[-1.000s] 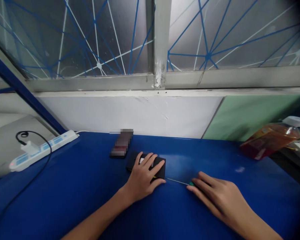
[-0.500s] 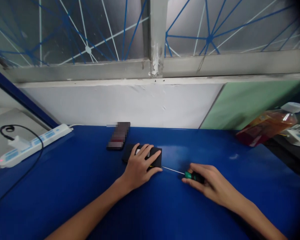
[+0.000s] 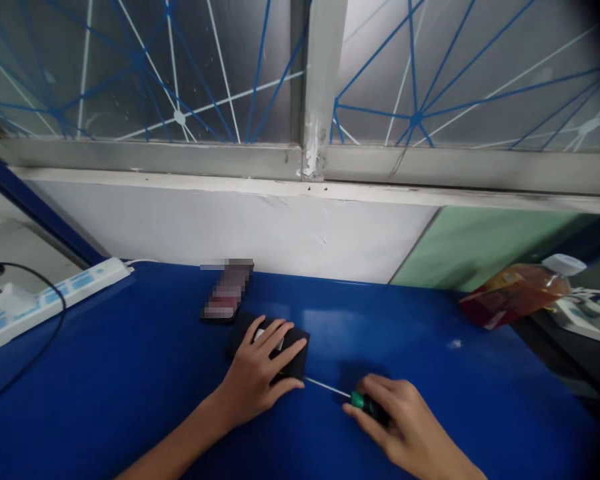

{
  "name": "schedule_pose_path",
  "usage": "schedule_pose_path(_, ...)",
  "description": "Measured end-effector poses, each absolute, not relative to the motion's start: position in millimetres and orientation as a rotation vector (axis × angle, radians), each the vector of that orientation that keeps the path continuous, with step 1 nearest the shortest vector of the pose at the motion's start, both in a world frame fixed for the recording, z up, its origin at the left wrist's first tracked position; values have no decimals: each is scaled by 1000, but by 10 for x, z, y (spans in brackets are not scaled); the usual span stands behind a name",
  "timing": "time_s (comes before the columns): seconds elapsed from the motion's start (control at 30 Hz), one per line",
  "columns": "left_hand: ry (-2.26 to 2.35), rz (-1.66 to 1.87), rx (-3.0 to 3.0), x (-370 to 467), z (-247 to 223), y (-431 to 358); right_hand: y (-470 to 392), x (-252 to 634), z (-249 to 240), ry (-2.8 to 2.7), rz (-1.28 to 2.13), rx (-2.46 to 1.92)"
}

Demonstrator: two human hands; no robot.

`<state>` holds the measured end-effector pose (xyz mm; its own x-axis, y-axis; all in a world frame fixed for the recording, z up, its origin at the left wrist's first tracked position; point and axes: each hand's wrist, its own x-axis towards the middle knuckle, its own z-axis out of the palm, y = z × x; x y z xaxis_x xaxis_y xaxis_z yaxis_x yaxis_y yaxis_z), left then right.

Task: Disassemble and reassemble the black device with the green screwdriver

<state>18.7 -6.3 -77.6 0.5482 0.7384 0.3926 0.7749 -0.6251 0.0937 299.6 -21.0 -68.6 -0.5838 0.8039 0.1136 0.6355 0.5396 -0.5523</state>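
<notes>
On the blue table lies a black box-like object [image 3: 300, 353] with a white label on top. My left hand [image 3: 260, 367] rests over it, fingers spread across the top and thumb along the near edge, gripping it against the table. My right hand [image 3: 390, 413] is closed round the green and black handle of a screwdriver [image 3: 357, 400]. The thin metal shaft points left, and its tip meets the lower right corner of the black object; whether it goes inside cannot be made out. A phone [image 3: 227, 293], its screen blurred, lies just behind the black object.
A white power strip [image 3: 90, 280] with a plug and black cable lies at the left. At the right, a bottle of reddish drink [image 3: 520, 290] leans on its side near a white device [image 3: 585, 317]. A wall with window panes stands behind the blue table [image 3: 130, 373].
The camera view has tilted up, so the scene sits lower and slightly further left. Both hands keep their hold, with the screwdriver tip still at the black object's corner.
</notes>
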Motion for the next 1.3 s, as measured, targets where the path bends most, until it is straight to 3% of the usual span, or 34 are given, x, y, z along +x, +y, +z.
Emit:
schedule_pose_path(1.07, -1212, -581, -2708, 148, -722, -29, -243, 2936, -682, -2313, 443, -1118)
schedule_pose_path(1.3, -1261, -632, -2691, 179, -752, -33, -209, 3013, -623, -2403, 607, -1158)
